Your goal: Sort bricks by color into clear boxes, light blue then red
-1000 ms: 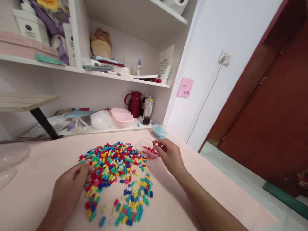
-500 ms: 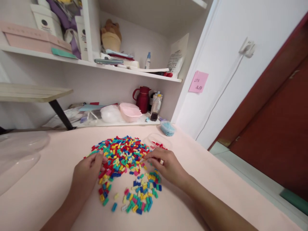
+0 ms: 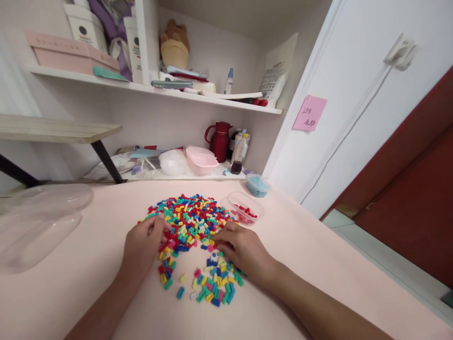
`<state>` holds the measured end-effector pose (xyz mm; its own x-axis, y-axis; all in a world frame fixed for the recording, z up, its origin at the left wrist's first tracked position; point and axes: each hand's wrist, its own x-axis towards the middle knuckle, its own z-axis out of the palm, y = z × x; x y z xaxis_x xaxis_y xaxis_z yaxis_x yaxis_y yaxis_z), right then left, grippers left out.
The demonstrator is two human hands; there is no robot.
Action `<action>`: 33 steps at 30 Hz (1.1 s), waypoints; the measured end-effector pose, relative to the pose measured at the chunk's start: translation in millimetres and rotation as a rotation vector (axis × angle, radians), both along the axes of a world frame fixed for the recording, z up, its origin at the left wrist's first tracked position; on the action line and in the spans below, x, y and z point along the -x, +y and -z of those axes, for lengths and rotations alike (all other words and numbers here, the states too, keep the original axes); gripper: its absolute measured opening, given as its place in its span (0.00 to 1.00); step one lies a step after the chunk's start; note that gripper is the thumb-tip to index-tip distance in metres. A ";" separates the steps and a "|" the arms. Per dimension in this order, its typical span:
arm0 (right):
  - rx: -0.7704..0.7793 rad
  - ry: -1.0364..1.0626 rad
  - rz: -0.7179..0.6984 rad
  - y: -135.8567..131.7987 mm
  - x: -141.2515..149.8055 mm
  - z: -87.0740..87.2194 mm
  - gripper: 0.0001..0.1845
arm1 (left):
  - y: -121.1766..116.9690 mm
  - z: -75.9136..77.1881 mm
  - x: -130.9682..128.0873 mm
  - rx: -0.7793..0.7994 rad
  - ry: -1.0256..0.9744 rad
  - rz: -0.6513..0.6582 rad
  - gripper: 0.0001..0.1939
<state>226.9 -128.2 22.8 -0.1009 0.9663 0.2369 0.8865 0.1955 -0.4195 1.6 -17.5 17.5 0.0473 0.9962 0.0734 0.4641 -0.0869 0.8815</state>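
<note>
A heap of small coloured plastic bricks [image 3: 193, 215] in red, blue, green, yellow and white lies on the pink tabletop. My left hand [image 3: 145, 238] rests at the heap's left edge, its fingers curled in with the thumb against them; whatever they hold is hidden. On the right side, my right hand [image 3: 244, 248] reaches over the bricks with fingers bent and tips together, and I cannot make out what is between them. Nearer to me lies a looser group of bricks [image 3: 215, 281]. Beyond my right hand stands a clear plastic tub [image 3: 260, 210] with red bricks in it.
A lidded tub of light-blue pieces [image 3: 257, 185] stands behind the clear tub. Empty clear containers [image 3: 46, 241] lie at left, beside a small wooden stand [image 3: 60, 130]. At the back are a pink bowl [image 3: 201, 160], a red jug [image 3: 220, 144] and a bottle [image 3: 239, 156].
The camera view has turned a little, shifting the scene to the right. Relative to the heap, my right hand has moved left and nearer to me, uncovering more of the clear tub.
</note>
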 end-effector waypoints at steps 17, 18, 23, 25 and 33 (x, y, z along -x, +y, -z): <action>-0.004 0.257 -0.072 0.9 -4.0 0.3 0.05 | -2.5 -0.6 -0.4 -0.008 0.000 0.005 0.18; -0.008 0.260 -0.069 1.0 -3.7 0.1 0.05 | -2.3 -0.3 -0.4 -0.006 0.000 0.003 0.19; -0.086 0.269 -0.070 0.4 -5.0 -6.7 0.07 | -0.9 0.1 0.2 0.015 -0.006 -0.005 0.21; -0.167 0.264 -0.025 -1.2 -9.8 -13.3 0.07 | 0.2 0.5 0.8 0.036 0.001 -0.007 0.21; -0.446 0.464 0.362 0.6 -51.6 -27.8 0.12 | 3.2 0.5 2.5 0.048 0.023 -0.007 0.20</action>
